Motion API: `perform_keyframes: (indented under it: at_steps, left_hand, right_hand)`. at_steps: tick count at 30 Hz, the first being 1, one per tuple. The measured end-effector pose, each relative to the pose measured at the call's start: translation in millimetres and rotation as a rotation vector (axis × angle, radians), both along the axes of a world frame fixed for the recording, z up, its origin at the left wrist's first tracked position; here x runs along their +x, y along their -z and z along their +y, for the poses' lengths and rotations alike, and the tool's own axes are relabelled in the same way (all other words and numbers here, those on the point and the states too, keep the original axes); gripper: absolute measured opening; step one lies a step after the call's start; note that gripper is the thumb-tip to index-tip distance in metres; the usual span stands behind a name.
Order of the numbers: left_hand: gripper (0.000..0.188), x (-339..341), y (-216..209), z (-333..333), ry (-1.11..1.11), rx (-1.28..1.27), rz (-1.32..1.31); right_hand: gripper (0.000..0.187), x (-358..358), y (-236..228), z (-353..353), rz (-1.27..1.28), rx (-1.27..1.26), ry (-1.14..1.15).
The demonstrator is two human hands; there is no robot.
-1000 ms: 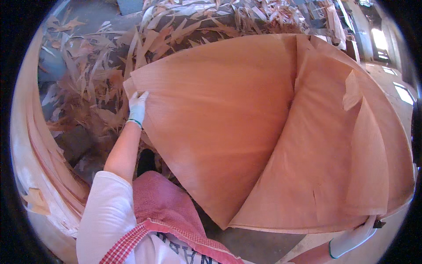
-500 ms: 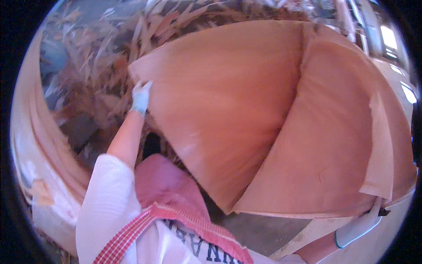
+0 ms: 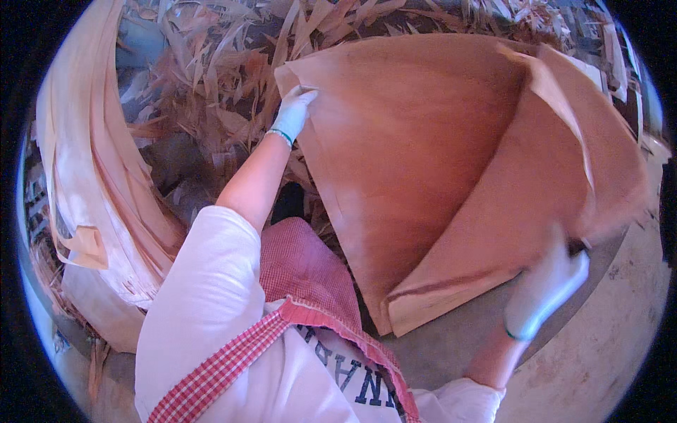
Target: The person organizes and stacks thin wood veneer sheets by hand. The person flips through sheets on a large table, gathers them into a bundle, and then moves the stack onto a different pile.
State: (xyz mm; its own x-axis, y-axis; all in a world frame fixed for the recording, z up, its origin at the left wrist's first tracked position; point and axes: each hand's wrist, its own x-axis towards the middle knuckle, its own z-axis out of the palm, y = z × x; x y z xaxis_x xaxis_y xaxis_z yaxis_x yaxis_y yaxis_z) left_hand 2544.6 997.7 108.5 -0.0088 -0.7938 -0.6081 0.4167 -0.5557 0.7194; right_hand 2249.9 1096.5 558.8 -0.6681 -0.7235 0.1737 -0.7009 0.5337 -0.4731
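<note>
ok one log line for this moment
left hand grips veneer sheet corner | right hand grips opposite edge | scrap strips behind

The floor (image 3: 458,352) is bare grey concrete near the person, with torn veneer scraps (image 3: 211,77) heaped farther off.

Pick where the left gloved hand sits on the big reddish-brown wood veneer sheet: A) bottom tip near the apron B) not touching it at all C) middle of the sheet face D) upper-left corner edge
D: the left gloved hand pinches the upper-left corner edge of the big reddish-brown wood veneer sheet, while the right gloved hand holds the sheet's lower right edge.
</note>
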Motion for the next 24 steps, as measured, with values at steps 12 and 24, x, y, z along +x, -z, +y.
perform_keyframes:
  at_steps: [12, 24]
  left_hand:
    - [0.043, -11.9, -70.4, -5.4, 0.213, -0.228, -0.039]
    - [0.064, -53.4, -86.0, -17.6, 0.305, -0.175, -0.238]
  right_hand:
    - [0.025, 136.3, 266.4, -70.2, -0.145, 0.308, -0.441]
    - [0.041, 116.3, 341.3, -47.9, -1.026, 0.225, -0.202]
